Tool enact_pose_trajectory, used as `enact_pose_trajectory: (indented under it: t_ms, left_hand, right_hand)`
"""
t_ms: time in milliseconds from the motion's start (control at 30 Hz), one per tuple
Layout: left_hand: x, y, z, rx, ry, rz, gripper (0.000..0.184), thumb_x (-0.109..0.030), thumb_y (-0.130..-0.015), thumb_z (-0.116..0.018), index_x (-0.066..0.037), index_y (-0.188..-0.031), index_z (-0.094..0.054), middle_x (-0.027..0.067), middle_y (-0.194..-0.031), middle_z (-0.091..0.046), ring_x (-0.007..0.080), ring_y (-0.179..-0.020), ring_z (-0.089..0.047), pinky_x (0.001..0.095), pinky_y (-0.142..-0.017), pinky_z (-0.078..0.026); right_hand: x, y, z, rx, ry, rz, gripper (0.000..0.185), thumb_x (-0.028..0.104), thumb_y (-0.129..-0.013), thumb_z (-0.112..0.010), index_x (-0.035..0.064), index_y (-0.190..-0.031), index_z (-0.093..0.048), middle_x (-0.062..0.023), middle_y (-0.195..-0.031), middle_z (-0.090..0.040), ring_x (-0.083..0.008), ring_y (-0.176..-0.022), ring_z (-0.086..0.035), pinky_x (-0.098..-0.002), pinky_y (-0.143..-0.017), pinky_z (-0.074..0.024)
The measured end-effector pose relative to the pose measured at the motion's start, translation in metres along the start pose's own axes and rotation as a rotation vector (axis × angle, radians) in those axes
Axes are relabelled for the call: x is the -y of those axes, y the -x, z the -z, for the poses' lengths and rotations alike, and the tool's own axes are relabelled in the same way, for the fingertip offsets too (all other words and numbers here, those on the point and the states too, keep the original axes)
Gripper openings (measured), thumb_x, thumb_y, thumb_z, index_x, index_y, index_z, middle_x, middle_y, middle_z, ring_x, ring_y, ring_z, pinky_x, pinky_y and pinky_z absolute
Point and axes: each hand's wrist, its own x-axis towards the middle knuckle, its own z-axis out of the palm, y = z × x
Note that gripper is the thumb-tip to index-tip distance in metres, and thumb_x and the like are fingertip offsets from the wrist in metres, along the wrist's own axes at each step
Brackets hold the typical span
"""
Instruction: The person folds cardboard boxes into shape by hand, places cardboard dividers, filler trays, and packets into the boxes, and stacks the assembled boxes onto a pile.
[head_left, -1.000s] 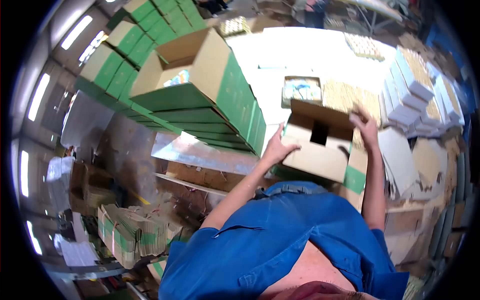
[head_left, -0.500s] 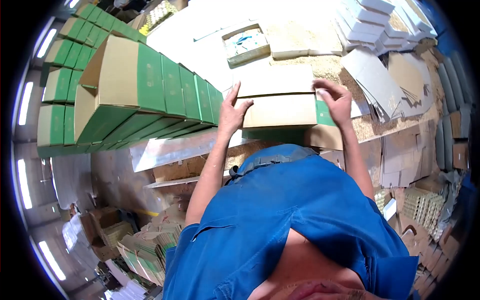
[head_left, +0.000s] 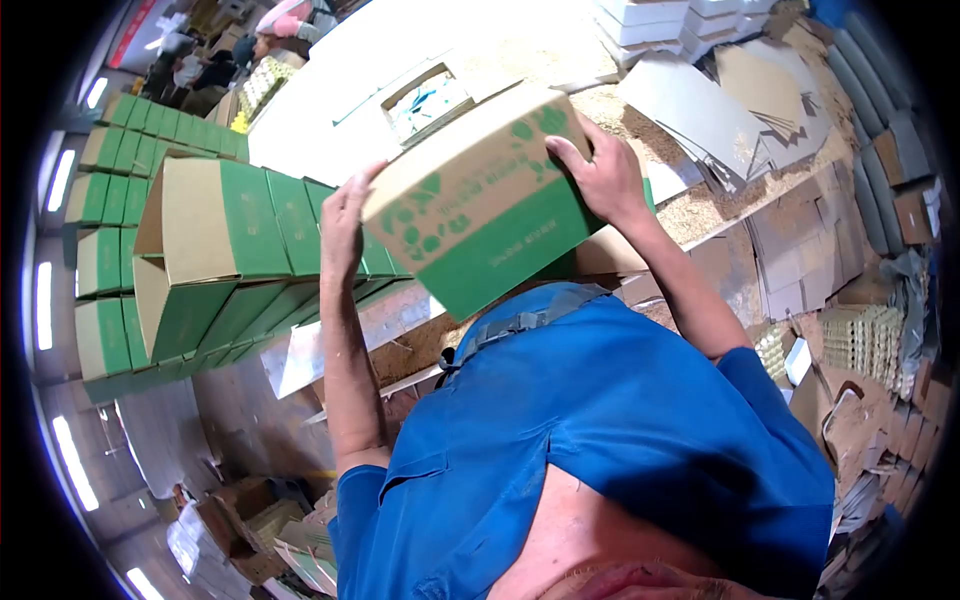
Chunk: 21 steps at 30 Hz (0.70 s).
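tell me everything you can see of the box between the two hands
The box looks like cardboard: the facing side is plain brown above with green leafy prints and lettering, and solid green below with fainter lettering, too blurred to read. It is tilted, its right end higher in the picture, in front of the person's waist. The left hand grips its left end; the right hand holds the right end, thumb across the printed side. Its far side and underside are hidden.

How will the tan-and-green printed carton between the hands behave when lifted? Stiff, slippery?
The carton is likely stiff: its edges run straight between the left hand and right hand. Probably not very slippery, since its tan face looks like uncoated cardboard. Weight is hard to call, with its contents hidden.
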Motion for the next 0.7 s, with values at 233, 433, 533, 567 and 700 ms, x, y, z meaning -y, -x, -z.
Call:
enact_pose_trajectory:
  t_ms: [233,433,533,567,700]
  left_hand:
    - [0.138,0.045,-0.029,-0.17,0.533,0.38,0.025,-0.014,-0.1,-0.047,-0.001,-0.087,-0.063,-0.0033,-0.068,-0.06,0.0047,-0.058,-0.055,0.0213,-0.047,-0.041]
    - [0.174,0.045,-0.052,-0.185,0.641,0.396,0.026,-0.019,-0.103,-0.044,-0.002,-0.097,-0.063,0.0003,-0.077,-0.061,0.0079,-0.063,-0.058,0.0224,-0.05,-0.044]
    - [0.181,0.016,-0.062,-0.158,0.681,0.45,0.028,-0.024,-0.102,-0.045,-0.002,-0.1,-0.062,0.0022,-0.082,-0.062,0.0097,-0.067,-0.059,0.0244,-0.054,-0.047]
    - [0.188,0.008,-0.067,-0.142,0.695,0.481,0.029,-0.025,-0.102,-0.045,-0.001,-0.101,-0.062,0.0028,-0.083,-0.063,0.0103,-0.068,-0.06,0.025,-0.055,-0.048]
    - [0.234,0.016,-0.097,-0.148,0.709,0.624,0.034,-0.031,-0.102,-0.046,-0.001,-0.106,-0.062,0.0053,-0.089,-0.064,0.0127,-0.074,-0.062,0.0277,-0.06,-0.052]
  right_hand:
    - [-0.029,0.065,0.003,0.327,-0.268,0.286,0.095,0.039,-0.067,-0.082,0.0111,-0.147,-0.04,-0.0167,-0.155,-0.032,-0.0295,-0.129,-0.05,-0.0419,-0.094,-0.0477]
    - [-0.034,0.038,-0.02,0.175,-0.048,0.632,0.065,0.053,-0.076,-0.07,0.0071,-0.121,-0.065,-0.0201,-0.14,-0.051,-0.0403,-0.129,-0.049,-0.0479,-0.108,-0.0391]
    - [-0.027,-0.011,-0.044,0.01,-0.044,0.418,0.053,0.058,-0.084,-0.061,0.0066,-0.092,-0.074,-0.0147,-0.09,-0.07,-0.0349,-0.085,-0.067,-0.0422,-0.078,-0.0534]
    - [-0.028,-0.032,-0.048,0.048,-0.005,0.254,0.056,0.058,-0.085,-0.06,0.0041,-0.083,-0.075,-0.0146,-0.073,-0.07,-0.0339,-0.07,-0.068,-0.0422,-0.069,-0.0537]
    - [-0.029,-0.093,-0.048,0.326,0.315,-0.122,0.081,0.071,-0.086,-0.047,-0.0046,-0.068,-0.068,-0.0214,-0.063,-0.065,-0.035,-0.064,-0.066,-0.0437,-0.065,-0.0517]
